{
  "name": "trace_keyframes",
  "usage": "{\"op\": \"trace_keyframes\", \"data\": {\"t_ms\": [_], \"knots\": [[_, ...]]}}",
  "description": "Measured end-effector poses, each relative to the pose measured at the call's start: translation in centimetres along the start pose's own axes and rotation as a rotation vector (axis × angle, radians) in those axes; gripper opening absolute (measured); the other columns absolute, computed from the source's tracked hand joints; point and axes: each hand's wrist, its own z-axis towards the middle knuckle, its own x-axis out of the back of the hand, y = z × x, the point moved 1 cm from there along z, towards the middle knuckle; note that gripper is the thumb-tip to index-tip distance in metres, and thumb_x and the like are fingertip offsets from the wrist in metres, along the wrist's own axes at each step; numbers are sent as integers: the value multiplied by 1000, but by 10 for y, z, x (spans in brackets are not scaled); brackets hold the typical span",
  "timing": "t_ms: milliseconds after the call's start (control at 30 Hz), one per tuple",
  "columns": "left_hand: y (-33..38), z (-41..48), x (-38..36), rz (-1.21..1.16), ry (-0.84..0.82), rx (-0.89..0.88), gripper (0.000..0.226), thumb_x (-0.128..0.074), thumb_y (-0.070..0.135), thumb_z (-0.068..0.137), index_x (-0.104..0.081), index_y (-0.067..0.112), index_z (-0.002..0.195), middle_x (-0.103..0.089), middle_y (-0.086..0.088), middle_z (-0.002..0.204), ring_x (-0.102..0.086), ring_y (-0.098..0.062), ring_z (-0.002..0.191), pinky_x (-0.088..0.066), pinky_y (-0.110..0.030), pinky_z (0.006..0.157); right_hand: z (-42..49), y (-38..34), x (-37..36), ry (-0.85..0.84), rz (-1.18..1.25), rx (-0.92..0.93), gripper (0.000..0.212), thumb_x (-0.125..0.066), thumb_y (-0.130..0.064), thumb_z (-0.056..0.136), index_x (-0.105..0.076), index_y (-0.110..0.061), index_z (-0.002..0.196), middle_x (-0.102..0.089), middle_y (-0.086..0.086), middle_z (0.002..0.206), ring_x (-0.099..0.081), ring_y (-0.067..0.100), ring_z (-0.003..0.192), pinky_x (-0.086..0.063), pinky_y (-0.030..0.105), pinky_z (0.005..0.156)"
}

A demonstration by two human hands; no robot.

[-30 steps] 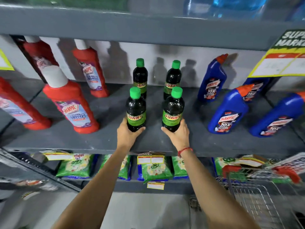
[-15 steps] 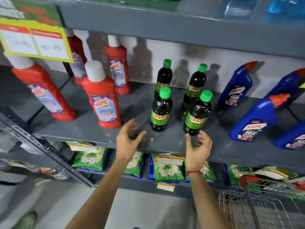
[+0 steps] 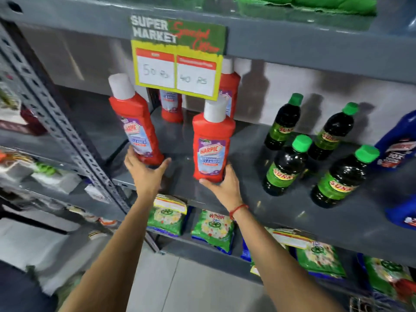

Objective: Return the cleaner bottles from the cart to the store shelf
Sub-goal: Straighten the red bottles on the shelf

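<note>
Two red Harpic cleaner bottles with white caps stand at the front of the grey store shelf [image 3: 281, 212]. My left hand [image 3: 144, 176] cups the base of the left red bottle [image 3: 135, 122], fingers on its left side and thumb under its right corner. My right hand [image 3: 225, 185] grips the bottom of the right red bottle [image 3: 211, 149], which stands upright. Two more red bottles [image 3: 171, 106] stand behind them, partly hidden by a price sign. Several dark Sunny bottles with green caps [image 3: 286, 170] stand to the right.
A yellow and green price sign [image 3: 177, 64] hangs from the shelf above. Blue bottles [image 3: 396, 145] sit at the far right. Green detergent packs [image 3: 211, 228] fill the lower shelf. A perforated upright [image 3: 67, 136] rises at the left. The cart's wire corner [image 3: 364, 305] shows bottom right.
Both hands let go of the front green-capped bottles, moved left, and now hold the bases of the two front red bottles. The view swung left too.
</note>
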Motion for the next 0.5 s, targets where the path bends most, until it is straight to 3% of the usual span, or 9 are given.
{"op": "trace_keyframes", "data": {"t_ms": [133, 300, 400, 500], "knots": [[-9, 20, -4, 3, -45, 46, 109, -87, 30, 55, -23, 5, 140, -41, -21, 138, -35, -32, 130, -33, -43, 110, 5, 6, -7, 17, 32, 2, 61, -81, -19, 67, -51, -10, 120, -64, 11, 117, -59, 16, 100, -38, -5, 76], [-23, 28, -5, 42, -18, 92, 78, -84, 26, 58, -44, 7, 122, -59, -17, 120, -57, -32, 109, -43, -32, 87, 8, 6, -11, 3, 30, -11, 65, -78, -17, 70, -46, -8, 125, -60, 12, 123, -54, 14, 104, -38, 4, 81], [-26, 27, -5, 72, -9, 80, 73, -83, 27, 59, -47, 7, 119, -61, -18, 118, -58, -32, 107, -45, -35, 87, 11, 6, -13, 8, 36, -37, 62, -77, -15, 72, -46, -9, 124, -60, 13, 123, -55, 16, 104, -36, -8, 73], [-27, 28, -3, 88, -23, 63, 75, -83, 29, 60, -46, 7, 121, -60, -18, 119, -58, -32, 108, -46, -38, 90, 12, 6, -16, 18, 38, -45, 61, -77, -16, 72, -46, -9, 124, -59, 12, 122, -55, 16, 103, -36, -9, 70]]}}
